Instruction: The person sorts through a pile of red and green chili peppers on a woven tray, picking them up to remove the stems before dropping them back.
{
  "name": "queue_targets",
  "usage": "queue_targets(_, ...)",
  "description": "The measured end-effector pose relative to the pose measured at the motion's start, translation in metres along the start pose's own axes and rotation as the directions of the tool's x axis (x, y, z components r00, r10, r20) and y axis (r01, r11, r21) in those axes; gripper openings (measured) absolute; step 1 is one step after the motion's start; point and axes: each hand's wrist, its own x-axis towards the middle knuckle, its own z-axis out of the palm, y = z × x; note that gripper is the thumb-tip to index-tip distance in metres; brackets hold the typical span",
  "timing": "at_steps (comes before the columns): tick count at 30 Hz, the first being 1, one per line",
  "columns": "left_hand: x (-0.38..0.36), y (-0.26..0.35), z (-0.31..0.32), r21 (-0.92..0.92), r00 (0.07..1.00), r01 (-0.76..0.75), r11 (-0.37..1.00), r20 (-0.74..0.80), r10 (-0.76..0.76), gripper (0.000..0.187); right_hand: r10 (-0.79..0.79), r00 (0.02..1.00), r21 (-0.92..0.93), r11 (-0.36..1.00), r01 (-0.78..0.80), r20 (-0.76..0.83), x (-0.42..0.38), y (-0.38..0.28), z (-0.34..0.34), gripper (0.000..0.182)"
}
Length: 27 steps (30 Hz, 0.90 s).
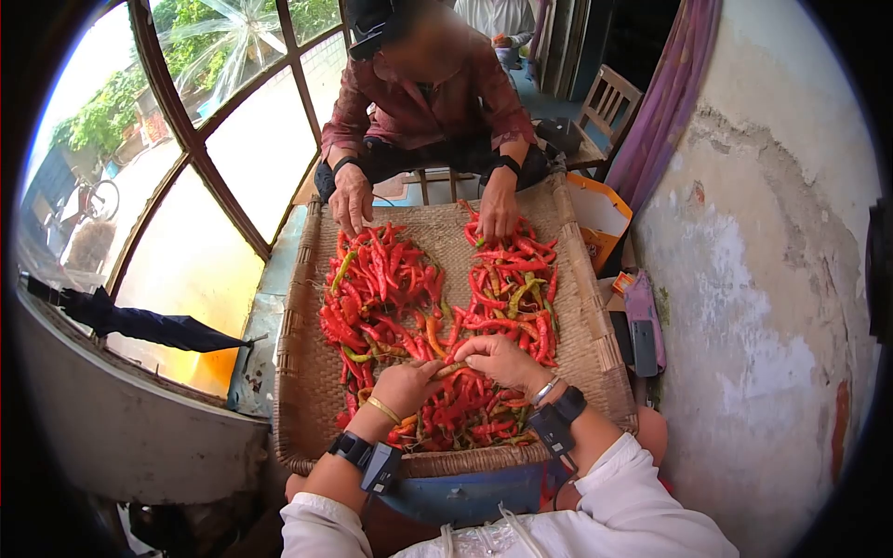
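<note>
A large rectangular woven tray (586,307) holds heaps of red peppers (381,265), with some green and orange ones among them. Over the near part of the heap, my left hand (406,387) pinches one end of a yellowish-green pepper (451,369). My right hand (502,361) is closed at the pepper's other end, with the fingers close to those of my left hand. Both wrists wear bracelets and black straps with small devices.
Across the tray sits a person (433,112) with both hands at the far peppers. A folded umbrella (167,327) lies at the left by the window. Right of the tray are an orange box (595,209), a phone (644,348) and a wooden chair (606,107). Another person stands behind.
</note>
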Motion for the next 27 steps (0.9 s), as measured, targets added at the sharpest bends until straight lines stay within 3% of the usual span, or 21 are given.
queue_targets(2,0.000,-0.002,0.003,0.083,0.997,0.071,0.994,-0.033,-0.068,0.024,-0.002,0.999,0.009,1.000,0.002,-0.048,0.000,-0.005,-0.012,0.015)
queue_targets(4,0.001,-0.005,0.001,0.053,0.998,0.070,0.996,-0.007,-0.069,0.021,-0.002,0.995,0.015,1.000,0.004,-0.101,0.000,-0.013,-0.024,0.016)
queue_targets(6,0.000,-0.006,0.003,0.022,0.997,0.075,0.997,0.023,-0.075,0.019,0.020,0.968,0.319,0.946,0.062,-0.250,-0.003,-0.023,-0.031,0.015)
queue_targets(7,0.000,-0.006,0.004,0.022,0.997,0.066,0.998,0.029,-0.066,0.018,0.000,0.958,0.346,0.933,0.102,-0.285,0.000,-0.017,-0.036,0.014)
queue_targets(12,-0.002,-0.006,0.004,0.030,0.998,0.068,0.997,-0.006,-0.068,0.019,-0.073,0.940,0.317,0.930,0.185,-0.334,0.002,-0.010,-0.047,0.015)
queue_targets(14,-0.001,-0.003,-0.001,0.171,0.960,0.254,0.952,0.078,-0.270,0.023,-0.108,0.887,0.464,0.821,0.334,-0.449,0.007,-0.006,-0.049,0.029)
queue_targets(15,-0.002,-0.005,0.000,0.171,0.960,0.254,0.952,0.077,-0.270,0.023,-0.109,0.887,0.463,0.821,0.335,-0.449,0.009,-0.003,-0.049,0.029)
queue_targets(18,-0.007,-0.016,0.003,0.277,0.955,0.297,0.914,-0.055,-0.293,0.024,-0.095,0.760,-0.037,0.995,0.093,-0.643,0.016,0.010,-0.050,0.061)
queue_targets(20,-0.006,-0.023,0.003,0.301,0.933,0.358,0.884,-0.079,-0.350,0.030,-0.109,0.744,-0.111,0.993,0.047,-0.659,0.016,0.020,-0.038,0.056)
queue_targets(22,-0.007,-0.022,0.003,0.288,0.923,0.382,0.878,-0.082,-0.375,0.034,0.012,0.924,-0.033,0.999,-0.027,-0.382,0.013,0.021,-0.021,0.051)
queue_targets(24,-0.008,-0.019,0.002,0.348,0.898,0.431,0.832,-0.077,-0.433,0.036,-0.148,0.963,-0.433,0.901,0.037,-0.224,0.010,0.026,-0.002,0.044)
queue_targets(25,-0.008,-0.018,0.000,0.349,0.898,0.431,0.832,-0.076,-0.433,0.036,-0.147,0.963,-0.432,0.901,0.037,-0.225,0.008,0.028,0.005,0.044)
queue_targets(27,-0.008,-0.015,-0.004,0.372,0.827,0.532,0.760,-0.037,-0.561,0.038,-0.096,0.993,-0.766,0.632,0.114,0.068,0.005,0.032,0.015,0.044)
